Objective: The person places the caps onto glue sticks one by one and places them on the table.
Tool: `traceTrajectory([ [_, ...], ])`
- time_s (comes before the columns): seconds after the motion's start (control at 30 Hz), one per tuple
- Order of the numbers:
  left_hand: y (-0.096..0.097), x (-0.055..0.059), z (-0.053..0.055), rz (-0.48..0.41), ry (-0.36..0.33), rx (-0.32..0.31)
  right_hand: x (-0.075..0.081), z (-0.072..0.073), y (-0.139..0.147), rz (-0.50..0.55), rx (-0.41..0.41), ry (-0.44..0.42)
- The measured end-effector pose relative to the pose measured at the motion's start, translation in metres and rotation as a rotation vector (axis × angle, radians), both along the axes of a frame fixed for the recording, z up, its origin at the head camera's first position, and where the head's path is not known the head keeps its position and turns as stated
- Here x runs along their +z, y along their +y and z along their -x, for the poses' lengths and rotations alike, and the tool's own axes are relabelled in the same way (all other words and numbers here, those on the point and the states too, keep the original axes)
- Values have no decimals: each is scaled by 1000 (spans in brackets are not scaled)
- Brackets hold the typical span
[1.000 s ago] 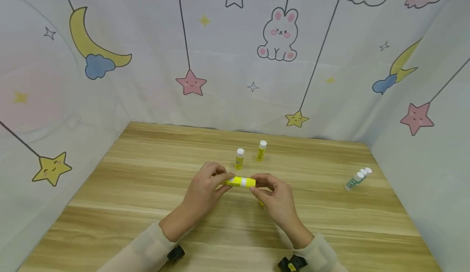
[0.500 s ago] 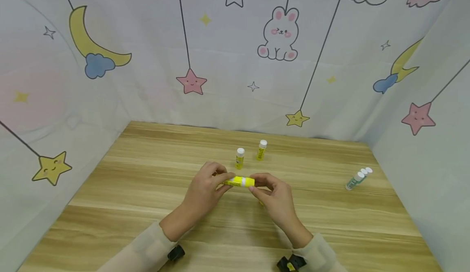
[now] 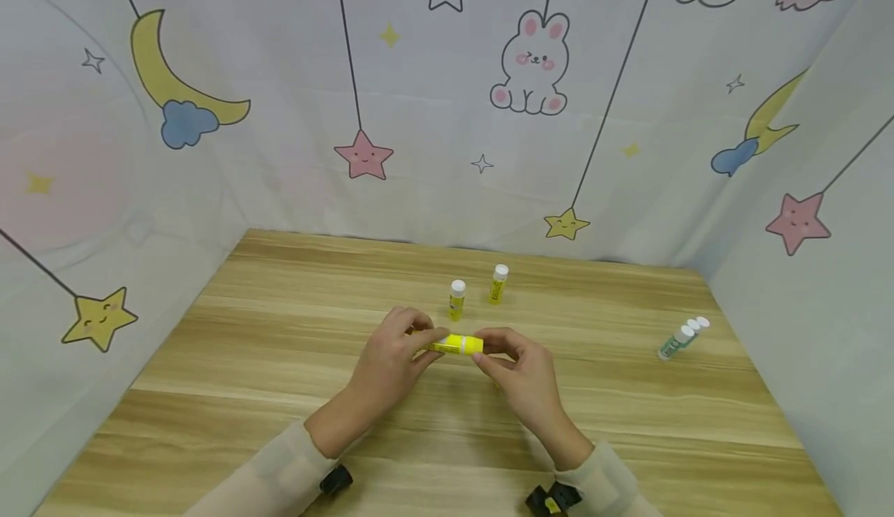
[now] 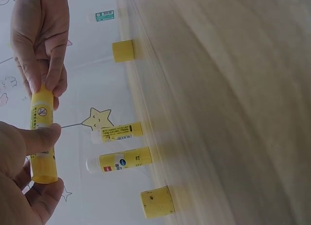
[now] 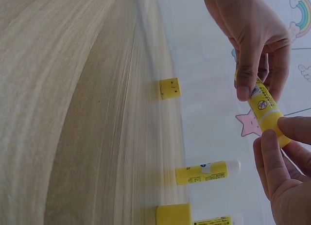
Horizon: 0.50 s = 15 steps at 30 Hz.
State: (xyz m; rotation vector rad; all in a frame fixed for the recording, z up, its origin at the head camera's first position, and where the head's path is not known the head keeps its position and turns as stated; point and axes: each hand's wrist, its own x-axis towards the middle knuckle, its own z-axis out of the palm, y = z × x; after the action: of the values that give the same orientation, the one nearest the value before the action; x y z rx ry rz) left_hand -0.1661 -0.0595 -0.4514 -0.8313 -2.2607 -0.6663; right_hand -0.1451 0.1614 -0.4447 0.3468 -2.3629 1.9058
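At the left, the left hand (image 3: 393,352) is clamped with its grip round the left part of the yellow tube (image 3: 455,344), thumb on one side and fingers on the other. From this grip the tube goes out to the right. Its long axis lies almost level and runs straight from one hand to the other, above the wooden surface (image 3: 293,292) and apart from it. In the middle, a white ring (image 5: 269,114) goes round the tube, between the two grips; the right wrist view shows it just beside the right fingers. Behind the tube, two white-capped yellow tubes (image 3: 457,303) stand upright. Further right, the right hand (image 3: 525,377) pinches the opposite end. Neither hand is nearer, because both touch the tube, but the left one covers more of it. Well apart, at the far right, stand green-labelled tubes (image 3: 673,345).
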Motion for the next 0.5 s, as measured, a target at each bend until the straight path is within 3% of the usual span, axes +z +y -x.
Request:
traceTrajectory([
  [0.5, 0, 3, -2, 21, -10, -2, -1, -1, -1, -3, -14, 4],
])
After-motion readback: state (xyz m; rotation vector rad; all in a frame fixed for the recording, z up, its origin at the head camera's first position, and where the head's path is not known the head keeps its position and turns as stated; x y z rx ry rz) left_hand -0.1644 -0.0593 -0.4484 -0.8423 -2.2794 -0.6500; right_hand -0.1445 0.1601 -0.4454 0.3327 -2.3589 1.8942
